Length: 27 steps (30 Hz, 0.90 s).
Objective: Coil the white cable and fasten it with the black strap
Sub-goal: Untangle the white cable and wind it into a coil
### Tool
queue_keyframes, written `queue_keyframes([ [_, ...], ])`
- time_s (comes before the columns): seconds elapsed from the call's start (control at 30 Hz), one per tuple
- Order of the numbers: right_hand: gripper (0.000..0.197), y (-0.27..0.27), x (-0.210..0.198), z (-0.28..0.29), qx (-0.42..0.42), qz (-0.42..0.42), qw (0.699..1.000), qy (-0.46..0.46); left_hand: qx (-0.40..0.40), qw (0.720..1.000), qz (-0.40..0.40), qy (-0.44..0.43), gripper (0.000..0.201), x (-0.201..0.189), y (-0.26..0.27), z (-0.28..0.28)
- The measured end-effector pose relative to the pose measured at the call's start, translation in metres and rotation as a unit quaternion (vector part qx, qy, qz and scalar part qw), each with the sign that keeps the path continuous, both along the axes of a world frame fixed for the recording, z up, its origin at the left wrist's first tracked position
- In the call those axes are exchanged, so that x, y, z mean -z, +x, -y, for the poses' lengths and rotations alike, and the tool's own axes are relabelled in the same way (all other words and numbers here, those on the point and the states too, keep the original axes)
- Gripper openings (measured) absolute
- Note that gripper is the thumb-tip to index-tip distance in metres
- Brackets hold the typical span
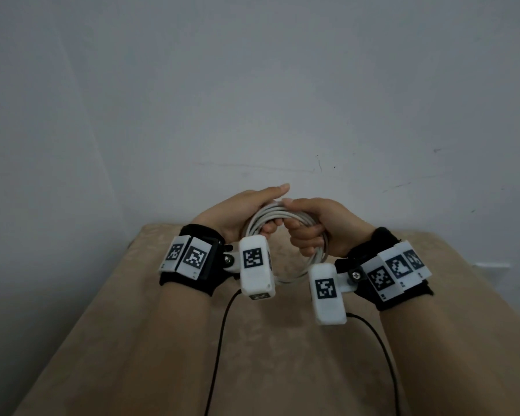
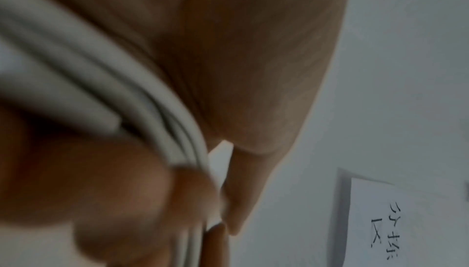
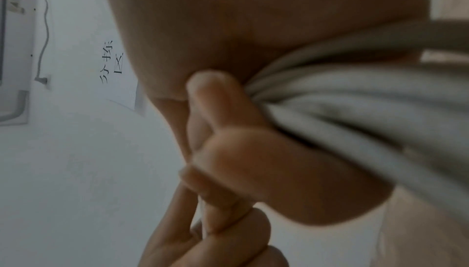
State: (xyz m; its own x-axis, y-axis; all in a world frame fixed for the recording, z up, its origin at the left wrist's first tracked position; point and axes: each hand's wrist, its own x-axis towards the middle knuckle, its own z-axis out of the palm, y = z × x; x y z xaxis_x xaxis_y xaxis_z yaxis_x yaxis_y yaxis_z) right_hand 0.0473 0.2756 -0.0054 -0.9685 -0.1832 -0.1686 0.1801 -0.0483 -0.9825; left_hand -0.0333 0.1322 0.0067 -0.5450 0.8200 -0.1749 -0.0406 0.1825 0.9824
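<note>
The white cable (image 1: pixel 285 216) is wound into a round coil of several loops, held up above the beige table (image 1: pixel 276 349). My left hand (image 1: pixel 246 213) grips the coil's upper left, fingers curled through the loop and thumb stretched over the top. My right hand (image 1: pixel 312 228) grips the upper right, fingers curled round the bundled strands. In the left wrist view the strands (image 2: pixel 152 110) run under the palm; in the right wrist view the strands (image 3: pixel 355 94) bunch between palm and fingers (image 3: pixel 213 110). No black strap shows in any view.
A pale wall (image 1: pixel 252 85) rises right behind the table's far edge. Two black wires (image 1: pixel 219 340) trail from the wrist cameras across the table toward me. A paper sign (image 2: pixel 396 223) with dark characters hangs on the wall.
</note>
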Motion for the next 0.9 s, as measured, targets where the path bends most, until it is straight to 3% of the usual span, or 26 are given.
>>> queue_keyframes([
  [0.2, 0.042, -0.001, 0.0, -0.001, 0.022, -0.04, 0.999, -0.011, 0.02, 0.999, 0.007, 0.045, 0.045, 0.004, -0.005, 0.002],
  [0.43, 0.063, -0.005, 0.003, -0.01, 0.117, -0.103, 0.982, -0.103, -0.099, 0.982, 0.058, 0.147, 0.044, 0.003, -0.015, -0.002],
  [0.67, 0.059, -0.004, 0.0, -0.007, 0.117, -0.118, 0.965, -0.203, -0.132, 0.936, 0.216, 0.244, 0.044, 0.002, -0.023, 0.0],
  [0.9, 0.045, -0.009, -0.001, 0.012, 0.127, -0.164, 0.947, -0.246, -0.131, 0.887, 0.317, 0.308, 0.051, 0.002, -0.024, -0.009],
])
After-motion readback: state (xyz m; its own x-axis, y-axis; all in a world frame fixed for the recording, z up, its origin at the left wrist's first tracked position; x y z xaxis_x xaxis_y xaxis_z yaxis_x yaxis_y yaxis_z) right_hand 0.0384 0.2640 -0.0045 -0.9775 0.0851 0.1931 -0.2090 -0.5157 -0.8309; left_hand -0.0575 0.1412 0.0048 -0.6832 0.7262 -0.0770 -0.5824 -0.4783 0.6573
